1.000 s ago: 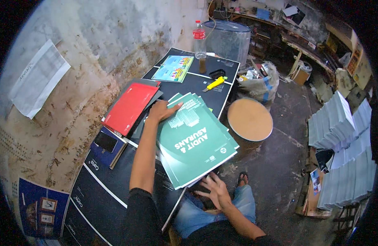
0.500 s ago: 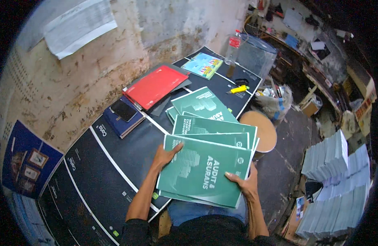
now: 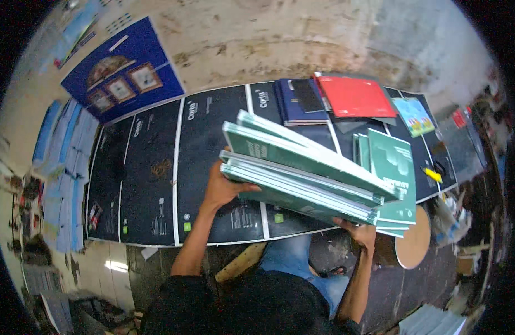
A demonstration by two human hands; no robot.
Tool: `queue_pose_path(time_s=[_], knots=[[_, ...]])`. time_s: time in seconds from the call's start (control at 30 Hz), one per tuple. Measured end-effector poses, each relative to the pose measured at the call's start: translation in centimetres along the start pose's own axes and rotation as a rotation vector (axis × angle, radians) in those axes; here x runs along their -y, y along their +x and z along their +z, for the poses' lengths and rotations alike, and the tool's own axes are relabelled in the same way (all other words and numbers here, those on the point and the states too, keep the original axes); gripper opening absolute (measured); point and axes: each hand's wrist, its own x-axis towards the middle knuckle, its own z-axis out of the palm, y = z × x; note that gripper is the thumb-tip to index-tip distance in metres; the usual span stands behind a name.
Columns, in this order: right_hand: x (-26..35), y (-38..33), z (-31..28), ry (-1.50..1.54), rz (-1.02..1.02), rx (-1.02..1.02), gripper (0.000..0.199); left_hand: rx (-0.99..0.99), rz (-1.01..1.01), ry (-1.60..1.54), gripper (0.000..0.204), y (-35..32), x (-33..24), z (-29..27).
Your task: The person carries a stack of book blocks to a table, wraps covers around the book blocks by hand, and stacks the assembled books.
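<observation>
A stack of green-covered books is held over the table between my two hands, tipped so that its white page edges show. The books fan apart, with a gap between the rear ones and the front ones. My left hand is closed round the left end, thumb across the front cover. Lower down, my right hand grips the right end from below; its fingers are partly hidden. More green books lie on the table just behind the right end of the stack.
The dark table has white lines across it. At its back are a blue book with a black phone on it, a red folder and a colourful booklet. A yellow cutter lies right, near a round stool. Paper stacks stand left.
My view has turned left. The held books, which showed their front covers, are now tilted up with edges showing, and both hands have swung them away from the loose books on the table.
</observation>
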Motion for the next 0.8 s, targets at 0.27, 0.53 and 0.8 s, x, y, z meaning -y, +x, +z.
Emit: queue_pose_path(time_s=[0.27,0.53,0.8], knots=[[-3.1,-1.3,2.7,0.353,0.373,-0.136,0.076,0.026,-0.077,-0.068,0.095,-3.6,5.7,0.5],[1.0,-1.9,2.7,0.321,0.065,-0.261,0.061,0.179,-0.208,0.046,0.055,-3.3,3.6,0.4],[3.3,-2.6,4.6,0.082,-0.031,-0.268,0.051,-0.134,-0.358,-0.09,0.066,-6.5,5.5,1.2]])
